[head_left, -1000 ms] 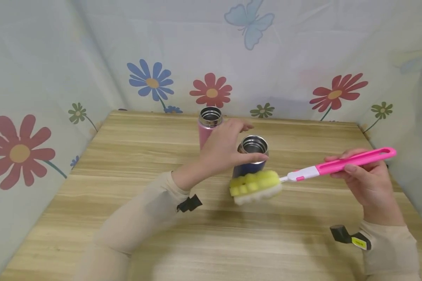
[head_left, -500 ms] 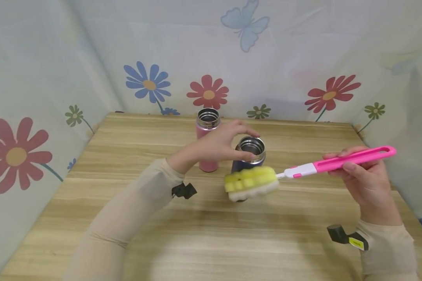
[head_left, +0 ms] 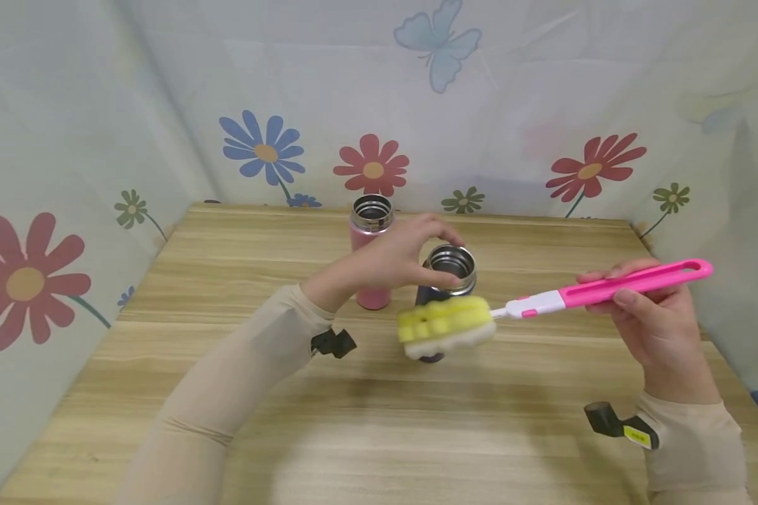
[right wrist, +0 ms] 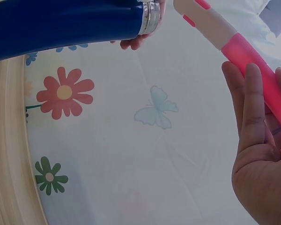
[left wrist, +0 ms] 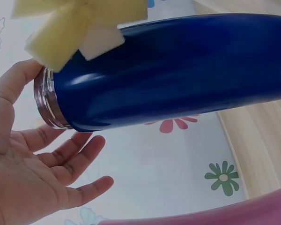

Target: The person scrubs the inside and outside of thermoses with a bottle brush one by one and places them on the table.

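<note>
A dark blue bottle (left wrist: 178, 70) with a bare steel neck stands upright and lidless on the table. Around its rim my left hand (head_left: 394, 256) holds it, thumb on the near side and index finger on the far side; the other fingers spread loosely beside it in the left wrist view. My right hand (head_left: 660, 326) grips the pink handle of a bottle brush (head_left: 632, 284). The yellow and white sponge head (head_left: 445, 322) is held level in front of the blue bottle, hiding part of its body. Whether sponge and bottle touch, I cannot tell.
Behind and left of the blue bottle stands a pink bottle (head_left: 373, 298), lidless, partly covered by my left hand. The wooden table (head_left: 278, 259) ends at a flower-printed cloth (head_left: 512, 105) at the back and sides.
My left index finger has come down onto the far side of the blue bottle's rim. The brush has shifted slightly left and up. The head view has shifted a little.
</note>
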Demonstrator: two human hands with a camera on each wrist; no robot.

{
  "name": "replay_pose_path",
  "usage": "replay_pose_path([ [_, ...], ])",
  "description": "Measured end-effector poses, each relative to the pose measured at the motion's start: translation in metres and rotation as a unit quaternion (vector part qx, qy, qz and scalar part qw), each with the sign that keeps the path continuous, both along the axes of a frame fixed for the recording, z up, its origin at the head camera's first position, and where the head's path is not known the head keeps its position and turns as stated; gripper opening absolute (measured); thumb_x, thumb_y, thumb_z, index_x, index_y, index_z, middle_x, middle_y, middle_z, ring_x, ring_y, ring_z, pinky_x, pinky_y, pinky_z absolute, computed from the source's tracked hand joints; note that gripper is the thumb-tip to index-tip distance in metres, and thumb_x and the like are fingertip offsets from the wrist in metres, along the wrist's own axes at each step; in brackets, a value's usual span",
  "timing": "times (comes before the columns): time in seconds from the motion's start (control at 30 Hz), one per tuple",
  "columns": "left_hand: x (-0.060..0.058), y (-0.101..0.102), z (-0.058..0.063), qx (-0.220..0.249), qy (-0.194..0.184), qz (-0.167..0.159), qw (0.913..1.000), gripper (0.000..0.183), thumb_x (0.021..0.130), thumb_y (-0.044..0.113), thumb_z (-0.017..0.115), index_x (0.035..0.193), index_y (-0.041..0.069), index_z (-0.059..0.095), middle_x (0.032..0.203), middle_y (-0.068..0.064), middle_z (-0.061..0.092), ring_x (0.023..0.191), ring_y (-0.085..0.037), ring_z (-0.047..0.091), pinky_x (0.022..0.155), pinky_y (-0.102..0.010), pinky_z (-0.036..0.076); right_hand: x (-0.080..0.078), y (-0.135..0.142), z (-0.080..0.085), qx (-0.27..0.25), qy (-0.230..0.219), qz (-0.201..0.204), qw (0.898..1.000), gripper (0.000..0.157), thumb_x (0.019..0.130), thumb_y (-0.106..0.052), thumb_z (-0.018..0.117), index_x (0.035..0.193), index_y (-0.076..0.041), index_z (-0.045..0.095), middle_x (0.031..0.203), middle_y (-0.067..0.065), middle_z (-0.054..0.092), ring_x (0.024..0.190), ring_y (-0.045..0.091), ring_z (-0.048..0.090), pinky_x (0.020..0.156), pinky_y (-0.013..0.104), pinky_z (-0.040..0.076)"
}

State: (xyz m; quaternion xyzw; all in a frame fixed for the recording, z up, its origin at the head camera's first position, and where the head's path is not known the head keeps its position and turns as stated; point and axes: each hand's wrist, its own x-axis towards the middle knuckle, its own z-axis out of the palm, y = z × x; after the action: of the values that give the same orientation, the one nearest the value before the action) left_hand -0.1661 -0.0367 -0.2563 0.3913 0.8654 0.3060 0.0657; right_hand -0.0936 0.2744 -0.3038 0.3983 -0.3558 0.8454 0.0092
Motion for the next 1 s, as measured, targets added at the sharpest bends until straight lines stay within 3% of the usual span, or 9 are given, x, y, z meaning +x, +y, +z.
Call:
replay_pose_path([
  [0.27,0.003,0.003,-0.003,0.012,-0.001,0.030,0.9995,0.056,0.079,0.036,0.078,0.123,0.008,0.058,0.125,-0.004,0.058,0.118,-0.017,0.053,0.102,-0.028,0.045,0.003,-0.002,-0.001,0.006,0.002,-0.017,1.000,0.021,0.091,0.021,0.040,0.108,0.026,0.051,0.106,0.035,0.065,0.104,0.042,0.066,0.083,0.041,0.056],
  [0.53,0.004,0.004,-0.003,0.006,0.001,0.055,0.9984,0.058,0.077,0.040,0.079,0.120,0.009,0.057,0.123,-0.003,0.057,0.116,-0.016,0.052,0.100,-0.029,0.047,0.003,-0.004,-0.002,0.000,0.011,-0.008,1.000,0.020,0.090,0.022,0.040,0.107,0.026,0.050,0.106,0.036,0.064,0.106,0.043,0.065,0.083,0.041,0.056],
  [1.0,0.008,0.006,-0.005,-0.007,0.045,0.094,0.9945,0.062,0.071,0.047,0.081,0.114,0.007,0.059,0.119,-0.004,0.058,0.115,-0.018,0.051,0.101,-0.031,0.046,-0.003,-0.006,-0.011,0.038,0.016,-0.012,0.999,0.022,0.090,0.021,0.041,0.109,0.025,0.051,0.111,0.035,0.064,0.107,0.041,0.065,0.086,0.042,0.055],
])
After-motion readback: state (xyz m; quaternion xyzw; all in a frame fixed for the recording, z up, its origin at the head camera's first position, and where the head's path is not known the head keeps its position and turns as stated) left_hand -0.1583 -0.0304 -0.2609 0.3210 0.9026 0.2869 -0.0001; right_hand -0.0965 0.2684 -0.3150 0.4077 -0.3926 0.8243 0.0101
